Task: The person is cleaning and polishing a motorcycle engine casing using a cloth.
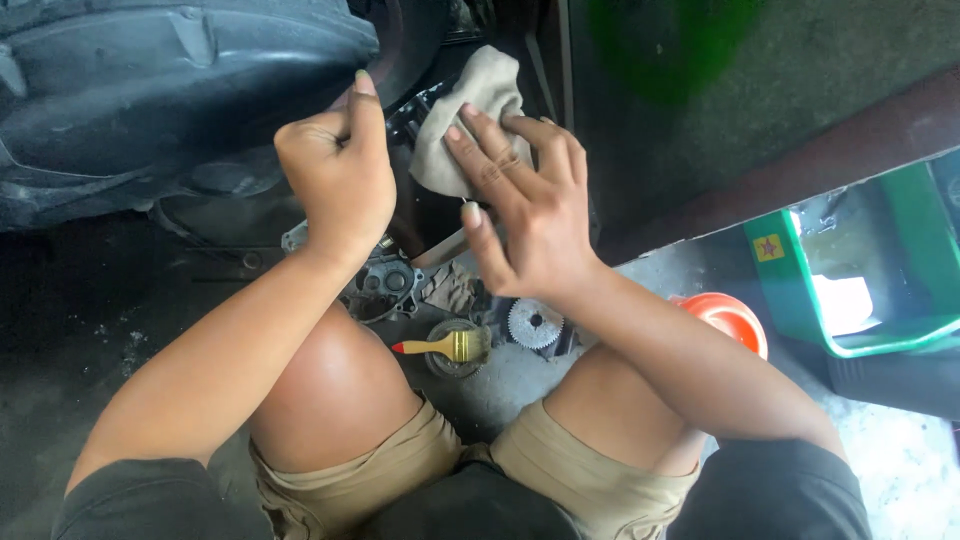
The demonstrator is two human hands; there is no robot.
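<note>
Knees bent, squatting. Between them a paintbrush (445, 346), handle pointing left, bristles right, lies across a small round tin (452, 350); toothed gear (533, 323) just right. Right hand (525, 210), fingers spread, presses beige rag (470, 120), long axis running up-right. Left hand (338, 180) fisted, contents unclear. Orange bowl (728, 318), green bin (860, 270) with yellow square sticker right. Black tyre (150, 90) far left.

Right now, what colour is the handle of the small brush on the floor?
The brush handle is yellow with a red tip, best seen in the head view.
</note>
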